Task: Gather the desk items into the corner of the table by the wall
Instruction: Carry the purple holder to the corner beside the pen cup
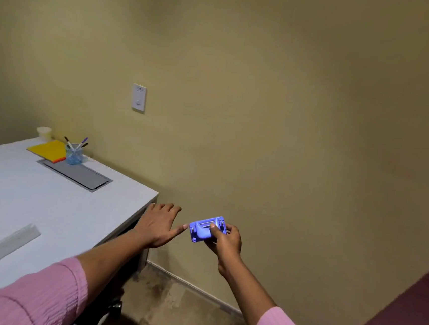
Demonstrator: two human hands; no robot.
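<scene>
Holding a purple hole punch just beyond the desk's near corner, the right grip curls round it; the left grip hovers spread wide at that corner.

The right hand covers part of the purple punch; lettering on the wall plate is unreadable.

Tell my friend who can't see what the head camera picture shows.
A right hand holds a small blue hole punch in the air beside a white table, the open left hand next to it. A yellow notepad, pen cup and white cup sit by the wall.
</scene>
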